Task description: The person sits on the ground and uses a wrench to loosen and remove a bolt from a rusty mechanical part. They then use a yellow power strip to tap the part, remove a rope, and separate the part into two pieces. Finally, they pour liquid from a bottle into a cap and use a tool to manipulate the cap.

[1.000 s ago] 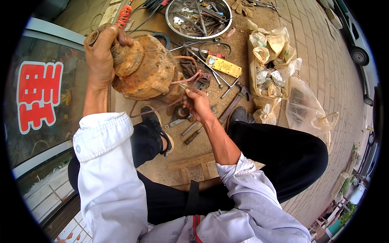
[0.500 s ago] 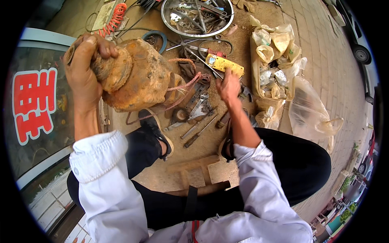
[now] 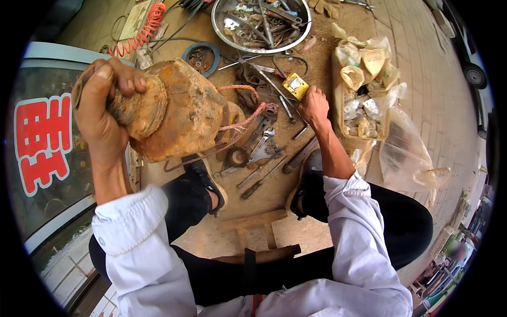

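My left hand [image 3: 100, 105] is wrapped round the narrow round end of a large rusty, orange-brown metal casing [image 3: 187, 108], held up on the left. Pink rope [image 3: 240, 126] trails from the casing's right side, and its far side is hidden. My right hand [image 3: 317, 108] is closed round the near end of a yellow handheld meter [image 3: 294, 85] with a small screen; the fingers cover part of it. Below the casing's right side lie an adjustable wrench [image 3: 261, 143] and a screwdriver [image 3: 256, 186] on the ground.
A metal basin [image 3: 248, 45] of tools and parts stands at the far side, with a blue ring [image 3: 215, 61] nearby. At right is a bin [image 3: 383, 129] of plastic bags. A glass door [image 3: 53, 79] borders the left. My shoes [image 3: 214, 193] flank the tools.
My right hand has gripped the yellow meter and tilted it, so that its screen end shows and its body looks shorter. The casing in my left hand has shifted slightly left and down.
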### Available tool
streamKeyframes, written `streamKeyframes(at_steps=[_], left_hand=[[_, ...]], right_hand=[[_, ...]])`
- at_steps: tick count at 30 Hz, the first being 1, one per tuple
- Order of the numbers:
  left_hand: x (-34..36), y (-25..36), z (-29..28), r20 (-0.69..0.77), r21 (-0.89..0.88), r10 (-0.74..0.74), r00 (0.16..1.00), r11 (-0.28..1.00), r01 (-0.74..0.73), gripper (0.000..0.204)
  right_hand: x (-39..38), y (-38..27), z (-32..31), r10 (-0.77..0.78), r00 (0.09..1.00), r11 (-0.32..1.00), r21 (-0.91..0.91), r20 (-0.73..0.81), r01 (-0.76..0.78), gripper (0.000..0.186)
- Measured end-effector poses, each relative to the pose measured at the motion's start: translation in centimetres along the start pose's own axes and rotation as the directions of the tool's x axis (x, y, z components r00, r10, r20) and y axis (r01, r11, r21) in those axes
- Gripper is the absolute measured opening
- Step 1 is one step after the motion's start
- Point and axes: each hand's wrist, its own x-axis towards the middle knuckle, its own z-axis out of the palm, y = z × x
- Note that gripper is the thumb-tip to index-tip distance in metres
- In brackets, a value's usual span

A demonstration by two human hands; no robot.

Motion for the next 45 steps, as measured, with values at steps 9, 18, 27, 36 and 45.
streamKeyframes(at_steps=[9, 18, 27, 36, 45], left_hand=[[0.3, -0.4, 0.3, -0.070, 0.158, 0.055, 0.996, 0.987, -0.043, 0.027], [0.2, 0.3, 0.6, -0.064, 0.283, 0.113, 0.992, 0.955, -0.090, 0.030], [-1.2, 0.6, 0.4, -0.107, 0.284, 0.157, 0.982, 0.951, -0.121, 0.027], [-0.9, 0.5, 0.6, -0.075, 0.354, 0.200, 0.977, 0.921, -0.162, 0.028], [2.6, -0.3, 1.4, -0.295, 0.276, 0.165, 0.941, 0.958, -0.082, 0.029]], right_hand=[[-8.9, -1.3, -11.2, 0.060, 0.877, 0.107, 0.870, 0.477, -0.481, 0.052], [-19.3, -9.0, -11.4, 0.064, 0.940, -0.306, 0.903, 0.336, -0.302, 0.065], [-22.2, -11.4, -12.5, 0.081, 0.992, 0.164, 0.981, 0.094, -0.106, 0.034], [-18.9, -10.8, -9.0, 0.113, 0.988, 0.024, 0.993, 0.110, -0.113, 0.043], [-18.0, -12.1, -9.8, 0.098, 0.991, 0.183, 0.977, 0.096, -0.113, 0.040]])
